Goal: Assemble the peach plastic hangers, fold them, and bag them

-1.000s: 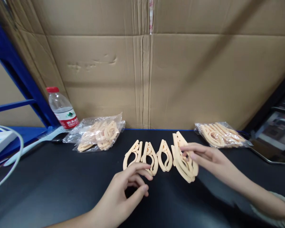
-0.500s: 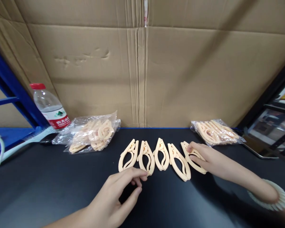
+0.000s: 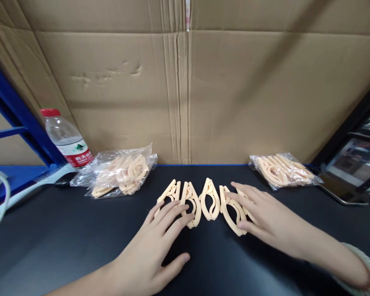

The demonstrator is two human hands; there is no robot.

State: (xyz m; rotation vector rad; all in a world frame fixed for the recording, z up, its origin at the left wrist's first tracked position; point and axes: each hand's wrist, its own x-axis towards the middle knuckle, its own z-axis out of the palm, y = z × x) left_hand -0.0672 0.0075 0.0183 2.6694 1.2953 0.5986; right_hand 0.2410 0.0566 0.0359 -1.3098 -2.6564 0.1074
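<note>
Several cream folding hangers, folded up, lie in a row on the black table. My left hand (image 3: 152, 248) has its fingers spread over the leftmost hanger (image 3: 165, 192) and the second hanger (image 3: 198, 209), fingertips at them. The middle hanger (image 3: 204, 198) lies uncovered, between my hands. At the right end, my right hand (image 3: 267, 216) stretches its fingers over the rightmost hanger (image 3: 241, 192), hiding most of it. Its fingertips and thumb also reach the fourth hanger (image 3: 225, 207). Neither hand is gripping anything.
A clear bag of hangers (image 3: 121, 172) lies at the back left, near a red-capped water bottle (image 3: 72, 142). Another bagged pack (image 3: 283, 170) is at the back right, by a dark flat tray (image 3: 342, 194). Cardboard (image 3: 126, 94) walls the rear; a white cable (image 3: 6, 201) curves at left.
My left hand has moved forward and spread its fingers over the left hangers. My right hand has opened from its pinch on the rightmost hanger and shifted slightly left. The hangers stay in place.
</note>
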